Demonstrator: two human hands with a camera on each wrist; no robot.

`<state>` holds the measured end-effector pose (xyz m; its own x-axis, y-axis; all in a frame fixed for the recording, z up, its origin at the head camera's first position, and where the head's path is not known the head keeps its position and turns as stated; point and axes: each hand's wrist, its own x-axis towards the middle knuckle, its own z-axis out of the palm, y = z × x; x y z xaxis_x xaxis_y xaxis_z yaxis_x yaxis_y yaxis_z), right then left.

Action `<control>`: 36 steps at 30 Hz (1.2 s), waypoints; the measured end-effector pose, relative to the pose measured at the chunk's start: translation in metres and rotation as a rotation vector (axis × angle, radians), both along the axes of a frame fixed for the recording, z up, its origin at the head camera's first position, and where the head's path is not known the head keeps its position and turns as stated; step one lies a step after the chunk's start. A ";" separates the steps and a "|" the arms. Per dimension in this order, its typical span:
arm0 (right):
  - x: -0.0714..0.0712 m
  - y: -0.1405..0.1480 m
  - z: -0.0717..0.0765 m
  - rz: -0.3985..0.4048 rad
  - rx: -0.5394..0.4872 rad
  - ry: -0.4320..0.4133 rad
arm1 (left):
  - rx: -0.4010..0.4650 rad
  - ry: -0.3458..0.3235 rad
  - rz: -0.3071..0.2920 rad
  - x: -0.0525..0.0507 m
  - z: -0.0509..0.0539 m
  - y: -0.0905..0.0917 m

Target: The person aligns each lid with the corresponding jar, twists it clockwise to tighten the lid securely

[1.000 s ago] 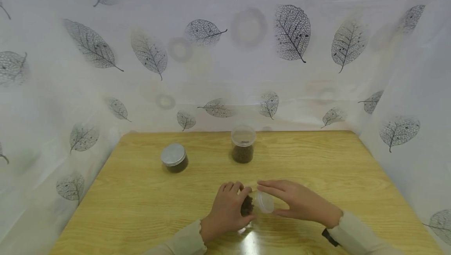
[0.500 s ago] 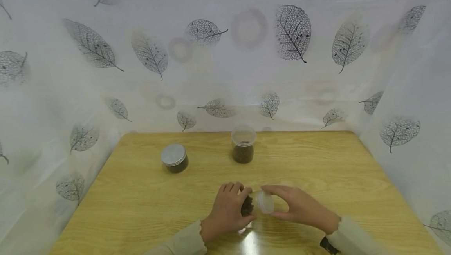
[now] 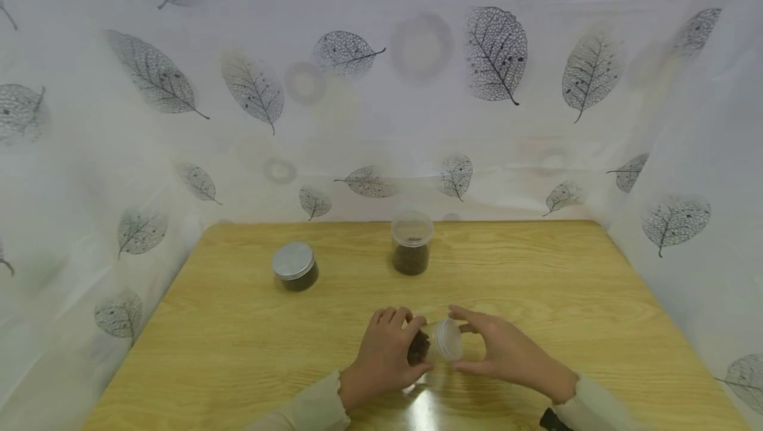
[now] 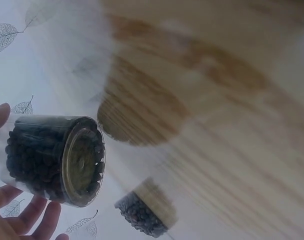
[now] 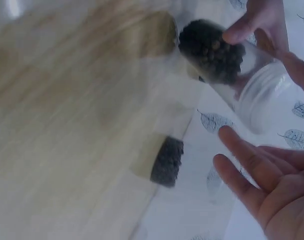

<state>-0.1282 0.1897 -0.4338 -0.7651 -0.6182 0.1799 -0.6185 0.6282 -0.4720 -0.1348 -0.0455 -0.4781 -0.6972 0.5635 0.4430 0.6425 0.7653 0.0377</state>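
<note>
My left hand [image 3: 384,355] grips a clear jar [image 3: 419,348] part-filled with dark, bean-like pieces, tipped on its side above the table. In the left wrist view the jar's base [image 4: 83,162] faces the camera, with fingers below it. A translucent screw lid [image 3: 448,340] sits at the jar's right-hand end. Around that lid my right hand [image 3: 507,351] is spread, thumb on the near side and fingers on the far side. In the right wrist view its fingers [image 5: 252,170] stand apart from the lid; whether the thumb touches it I cannot tell.
A short dark jar with a silver lid [image 3: 294,261] stands at the back left of the wooden table [image 3: 238,338]. Another clear lidded jar [image 3: 411,252] with dark contents is at the back middle. Leaf-printed sheeting [image 3: 369,113] surrounds the table's back and sides.
My right hand's fingers closed in against the lid half a second ago and are now spread away from it. The left hand and jar have stayed put.
</note>
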 end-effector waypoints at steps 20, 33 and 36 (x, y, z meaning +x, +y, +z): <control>-0.022 0.005 0.005 0.379 0.061 0.511 | -0.026 0.026 0.000 0.000 0.001 0.000; -0.013 0.007 -0.009 0.217 -0.069 0.271 | -0.024 0.014 0.005 0.000 0.002 0.001; -0.010 0.006 -0.012 0.177 -0.108 0.221 | -0.026 0.006 0.004 0.000 0.002 0.001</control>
<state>-0.1386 0.1959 -0.4462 -0.5824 -0.7062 0.4025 -0.8090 0.4551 -0.3721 -0.1347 -0.0446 -0.4764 -0.6969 0.5720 0.4326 0.6393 0.7688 0.0134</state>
